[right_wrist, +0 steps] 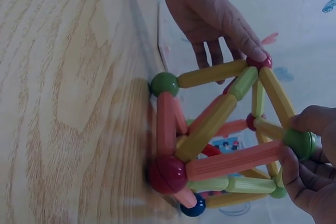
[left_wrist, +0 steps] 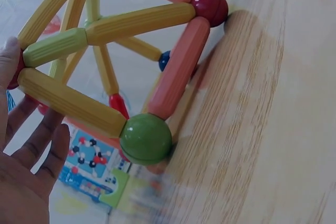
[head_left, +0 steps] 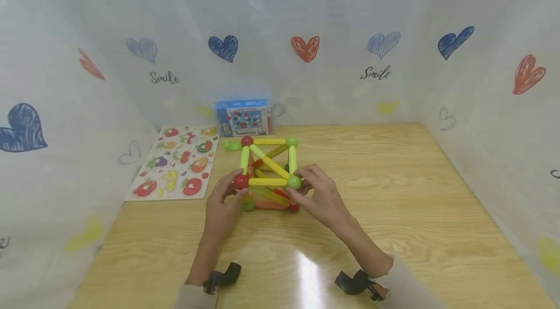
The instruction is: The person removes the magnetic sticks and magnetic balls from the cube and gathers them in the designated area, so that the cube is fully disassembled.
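Note:
A cube-shaped frame of magnetic rods (head_left: 268, 182) and balls stands on the wooden table, with diagonal rods across its faces. At its upper front left corner, my left hand (head_left: 221, 211) holds a red ball (head_left: 241, 181) with thumb and fingers. My right hand (head_left: 324, 198) pinches the green ball (head_left: 294, 182) at the upper front right corner. Low on the near side, the left wrist view shows another green ball (left_wrist: 146, 139) and a dark red ball (left_wrist: 211, 8) close to the tabletop. A blue ball (right_wrist: 193, 204) shows at the base in the right wrist view.
A fruit picture board (head_left: 175, 163) lies on the table's left side. Behind the frame, a blue box (head_left: 243, 118) stands against the curtain, with a light green piece (head_left: 232, 145) near it. White curtain (head_left: 271, 3) with printed hearts borders the table (head_left: 380, 168) at the back and sides.

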Demonstrator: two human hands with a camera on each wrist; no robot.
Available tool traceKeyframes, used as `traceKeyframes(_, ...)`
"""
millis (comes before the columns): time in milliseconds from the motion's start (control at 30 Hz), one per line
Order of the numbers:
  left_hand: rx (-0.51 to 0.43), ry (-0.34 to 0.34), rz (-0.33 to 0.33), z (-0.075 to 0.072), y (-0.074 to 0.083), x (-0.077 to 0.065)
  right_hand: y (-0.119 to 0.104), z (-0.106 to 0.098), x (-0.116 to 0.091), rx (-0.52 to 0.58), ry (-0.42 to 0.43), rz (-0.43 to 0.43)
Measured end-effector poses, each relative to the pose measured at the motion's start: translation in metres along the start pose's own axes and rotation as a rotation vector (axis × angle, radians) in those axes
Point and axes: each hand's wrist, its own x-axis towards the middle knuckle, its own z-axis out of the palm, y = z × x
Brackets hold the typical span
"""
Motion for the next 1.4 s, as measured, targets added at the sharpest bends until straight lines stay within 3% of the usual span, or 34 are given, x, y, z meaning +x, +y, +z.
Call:
traceKeyframes(233, 0.066, 0.014, 0.029, 0.003, 0.002, -0.002, 0.006, 0.001, -0.004, 0.076, 0.04, 0.043)
traceKeyframes(567, 0.078, 0.016, 0.054, 0.006, 0.005, -0.001, 0.011, 0.004, -0.006, 0.178, 0.104, 0.09)
traceKeyframes(867, 0.088, 0.017, 0.065, 0.008, 0.005, -0.001, 0.01, 0.002, -0.005, 0.193, 0.082, 0.083)
traceKeyframes(967, 0.092, 0.006, 0.069, 0.008, 0.004, -0.001, 0.009, 0.0, -0.005, 0.161, 0.081, 0.073)
traceKeyframes(1167, 0.112, 0.008, 0.063, 0.01, -0.019, 0.002, 0.005, 0.002, -0.004, -0.021, 0.123, -0.07)
traceKeyframes(1400, 0.105, -0.008, 0.095, 0.008, -0.03, 0.003, 0.001, 0.005, -0.005, -0.017, 0.15, -0.068)
